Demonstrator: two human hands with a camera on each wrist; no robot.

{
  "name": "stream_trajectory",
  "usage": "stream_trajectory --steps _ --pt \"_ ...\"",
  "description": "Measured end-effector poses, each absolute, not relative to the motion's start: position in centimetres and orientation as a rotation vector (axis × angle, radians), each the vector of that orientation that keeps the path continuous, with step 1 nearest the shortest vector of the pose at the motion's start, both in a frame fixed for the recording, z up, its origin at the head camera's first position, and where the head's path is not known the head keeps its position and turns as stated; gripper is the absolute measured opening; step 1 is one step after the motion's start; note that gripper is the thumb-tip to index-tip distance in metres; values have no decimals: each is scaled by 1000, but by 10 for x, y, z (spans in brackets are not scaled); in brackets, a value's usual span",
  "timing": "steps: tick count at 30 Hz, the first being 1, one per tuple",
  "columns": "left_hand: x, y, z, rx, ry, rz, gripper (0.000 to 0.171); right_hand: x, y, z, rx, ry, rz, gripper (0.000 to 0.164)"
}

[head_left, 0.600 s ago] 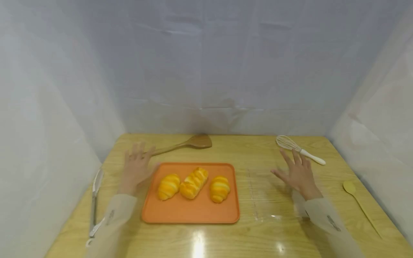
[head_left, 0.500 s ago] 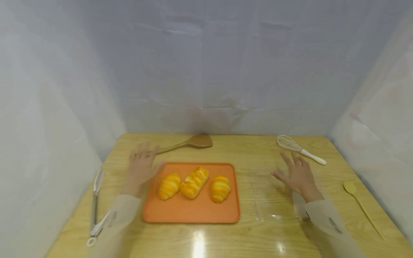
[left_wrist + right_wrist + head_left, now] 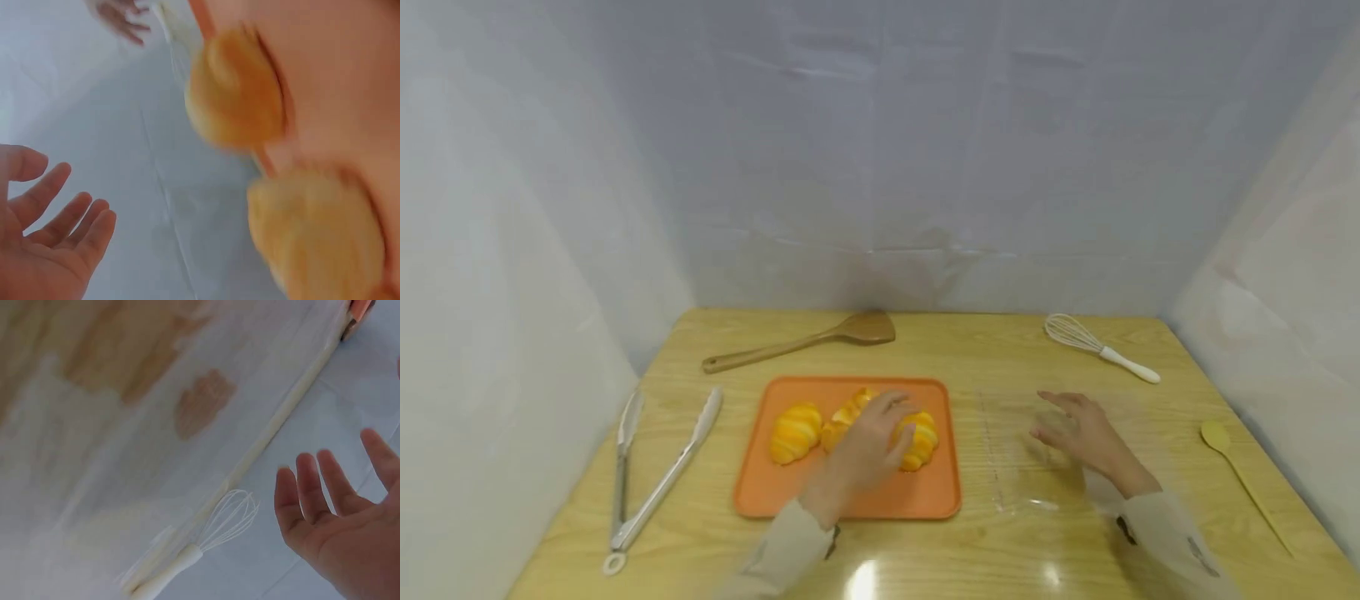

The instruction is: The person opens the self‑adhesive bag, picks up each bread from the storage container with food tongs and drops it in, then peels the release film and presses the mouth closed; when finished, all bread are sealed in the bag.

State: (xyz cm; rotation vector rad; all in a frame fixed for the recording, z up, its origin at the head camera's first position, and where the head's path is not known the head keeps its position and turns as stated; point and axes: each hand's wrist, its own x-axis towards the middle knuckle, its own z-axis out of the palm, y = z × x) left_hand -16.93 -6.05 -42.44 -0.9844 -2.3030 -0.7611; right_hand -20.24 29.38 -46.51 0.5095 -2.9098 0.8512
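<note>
"Fingers (image 3: 47, 189) on the left hand (image 3: 867, 446): what have they got?"

"Nothing. They're bent a little, with gaps between, over the long bread roll (image 3: 850, 407) and right croissant (image 3: 924, 437). Both sit on the orange tray (image 3: 782, 497), with the left croissant (image 3: 795, 433) beside them."

"What could go wrong?"

"If that hand drops between two breads, it might bump one over. Squeezing too hard might squash one, if they're soft."

"And the tongs (image 3: 664, 484)?"

"Spread wide, left of the tray. The left sleeve (image 3: 782, 546) could snag them if it swings that way."

"Does the right hand (image 3: 1086, 433) hold anything?"

"No, its fingers are loose and apart, above some clear plastic (image 3: 1011, 467). I can't tell if it's a sheet or a bag. It looks slippery, so a quick poke might slide it."

"And farther off?"

"A yellow spoon (image 3: 1217, 437) lies on the right. Farther back on the worktop (image 3: 970, 558) are a wooden spatula (image 3: 808, 339) and a white whisk (image 3: 1102, 352), probably too far to get knocked."
</note>
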Motion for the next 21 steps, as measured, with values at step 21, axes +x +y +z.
stream_trajectory --steps 21 --pt "-135 48 -465 -1068 -3178 -162 81 -200 300 -481 875 -2745 779 44"
